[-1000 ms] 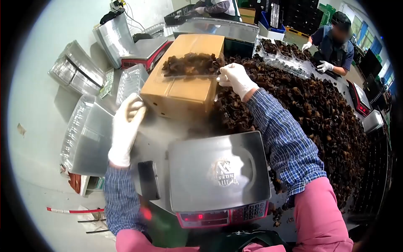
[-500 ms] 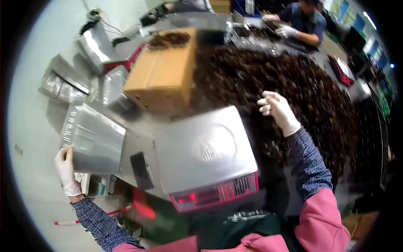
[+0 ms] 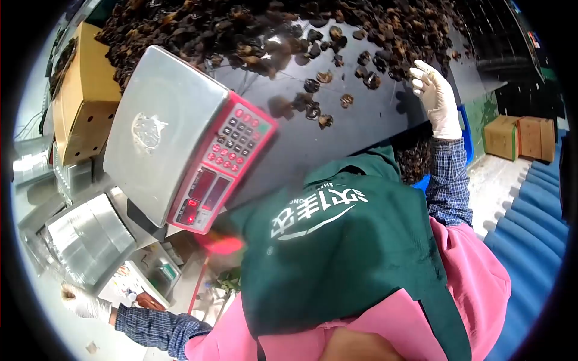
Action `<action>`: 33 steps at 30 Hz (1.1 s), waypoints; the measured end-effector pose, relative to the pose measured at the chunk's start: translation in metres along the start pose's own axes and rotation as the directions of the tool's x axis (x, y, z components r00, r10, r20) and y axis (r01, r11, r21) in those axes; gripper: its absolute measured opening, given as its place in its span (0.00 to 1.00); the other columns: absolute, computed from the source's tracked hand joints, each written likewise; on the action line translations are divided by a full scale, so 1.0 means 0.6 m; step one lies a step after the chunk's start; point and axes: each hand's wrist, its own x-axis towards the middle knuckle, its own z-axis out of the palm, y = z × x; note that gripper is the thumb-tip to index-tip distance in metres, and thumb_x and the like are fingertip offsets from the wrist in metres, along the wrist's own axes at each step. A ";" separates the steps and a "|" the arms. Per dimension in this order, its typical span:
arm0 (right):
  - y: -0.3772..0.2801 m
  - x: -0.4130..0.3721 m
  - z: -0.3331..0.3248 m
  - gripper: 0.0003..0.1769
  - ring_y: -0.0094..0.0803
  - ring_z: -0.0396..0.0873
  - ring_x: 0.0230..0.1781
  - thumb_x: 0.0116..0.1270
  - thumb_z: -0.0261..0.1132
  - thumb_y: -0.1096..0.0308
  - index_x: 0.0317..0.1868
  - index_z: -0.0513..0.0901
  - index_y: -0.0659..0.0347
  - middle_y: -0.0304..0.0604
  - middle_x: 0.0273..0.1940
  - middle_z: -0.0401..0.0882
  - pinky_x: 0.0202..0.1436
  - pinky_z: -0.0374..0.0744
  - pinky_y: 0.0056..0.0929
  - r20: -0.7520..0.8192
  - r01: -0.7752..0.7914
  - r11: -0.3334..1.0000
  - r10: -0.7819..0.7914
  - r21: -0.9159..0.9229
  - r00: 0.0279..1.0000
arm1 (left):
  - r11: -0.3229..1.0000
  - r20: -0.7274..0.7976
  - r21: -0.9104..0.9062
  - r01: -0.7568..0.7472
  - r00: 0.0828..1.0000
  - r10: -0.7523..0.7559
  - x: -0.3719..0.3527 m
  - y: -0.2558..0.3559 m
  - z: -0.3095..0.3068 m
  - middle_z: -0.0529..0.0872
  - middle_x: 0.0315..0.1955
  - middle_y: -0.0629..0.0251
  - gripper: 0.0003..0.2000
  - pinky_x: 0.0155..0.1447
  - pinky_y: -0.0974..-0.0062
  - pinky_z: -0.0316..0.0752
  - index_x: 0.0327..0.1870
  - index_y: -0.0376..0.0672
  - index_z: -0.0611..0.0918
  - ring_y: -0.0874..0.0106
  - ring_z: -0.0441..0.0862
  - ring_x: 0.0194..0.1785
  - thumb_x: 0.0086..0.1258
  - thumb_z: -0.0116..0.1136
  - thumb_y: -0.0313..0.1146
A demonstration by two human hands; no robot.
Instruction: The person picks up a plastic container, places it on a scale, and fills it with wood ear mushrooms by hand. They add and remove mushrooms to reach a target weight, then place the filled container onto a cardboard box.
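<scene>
My right hand [image 3: 438, 101], in a white glove, is raised at the right edge of the dark table, holding nothing, with its fingers slightly bent and apart. Close by lie dark brown, shiny, curled pieces [image 3: 371, 80], some loose, most heaped farther back. At lower left, my gloved left hand [image 3: 86, 304] has its fingers curled in beside a stack of clear plastic trays [image 3: 90, 237]; whether it touches the stack or pinches something is hidden. A digital scale [image 3: 162, 132] with a bare metal plate and red keypad panel stands between the hands, its display lit red.
A cardboard box [image 3: 84, 99] stands behind the scale, dark pieces on top. A black flat object [image 3: 144, 216] lies by the scale. Below the table edge at left is a white bin [image 3: 153, 280]. A blue container [image 3: 465, 129] with dark pieces and cardboard cartons [image 3: 519, 138] are at right.
The head view has turned down and to the right, so the scale appears farther left and the co-worker is out of sight. My right hand is now at the table's right edge instead of over the heap.
</scene>
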 end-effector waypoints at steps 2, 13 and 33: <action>0.012 -0.017 0.020 0.23 0.29 0.84 0.42 0.78 0.60 0.64 0.67 0.80 0.68 0.48 0.51 0.89 0.51 0.81 0.26 -0.024 0.068 0.991 -0.071 -0.112 0.997 | 0.953 -0.096 -0.201 -0.225 0.973 0.209 -0.041 0.135 -0.040 0.90 0.42 0.55 0.13 0.54 0.70 0.82 0.48 0.33 0.87 0.64 0.86 0.43 0.80 0.64 0.36; 0.101 -0.088 0.160 0.20 0.44 0.86 0.55 0.72 0.67 0.71 0.64 0.83 0.59 0.50 0.59 0.85 0.58 0.85 0.36 0.502 0.691 0.325 -0.502 -0.645 0.704 | 0.656 0.275 -0.740 -0.145 0.826 0.493 -0.299 0.476 -0.063 0.86 0.55 0.59 0.18 0.65 0.66 0.76 0.60 0.37 0.84 0.65 0.82 0.55 0.71 0.72 0.29; 0.066 -0.206 0.000 0.22 0.51 0.76 0.64 0.64 0.72 0.70 0.60 0.83 0.57 0.51 0.64 0.79 0.72 0.69 0.52 0.515 0.436 -0.274 -0.432 -0.857 0.740 | 0.075 0.000 -0.992 -0.100 0.599 0.801 -0.517 0.719 -0.135 0.91 0.48 0.60 0.13 0.57 0.66 0.80 0.53 0.39 0.88 0.61 0.87 0.51 0.68 0.72 0.24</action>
